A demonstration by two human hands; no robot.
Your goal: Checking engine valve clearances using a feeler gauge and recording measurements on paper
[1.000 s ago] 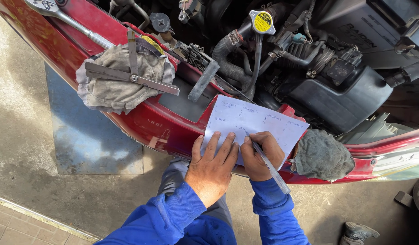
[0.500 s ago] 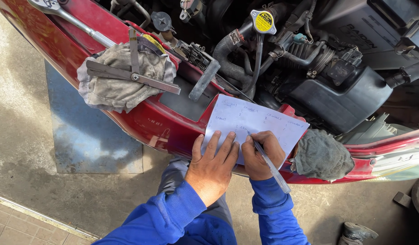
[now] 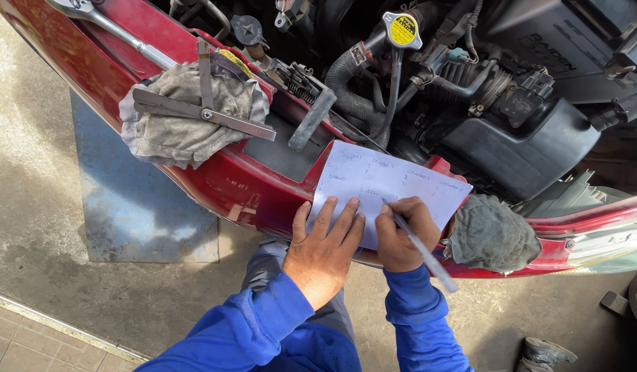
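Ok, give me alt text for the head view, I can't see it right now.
Seen from above, the right hand writes with a pen on a paper sheet that the left hand presses flat on a red car's front edge. Two grey rags lie on that edge, one under a metal folding gauge.

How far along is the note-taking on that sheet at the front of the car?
Done: several handwritten entries already sit in rows on the upper part of the paper sheet. In hand: the left hand presses the sheet flat on the red bumper while the right hand writes with a pen. Left: the sheet's lower part, partly hidden by the hands.
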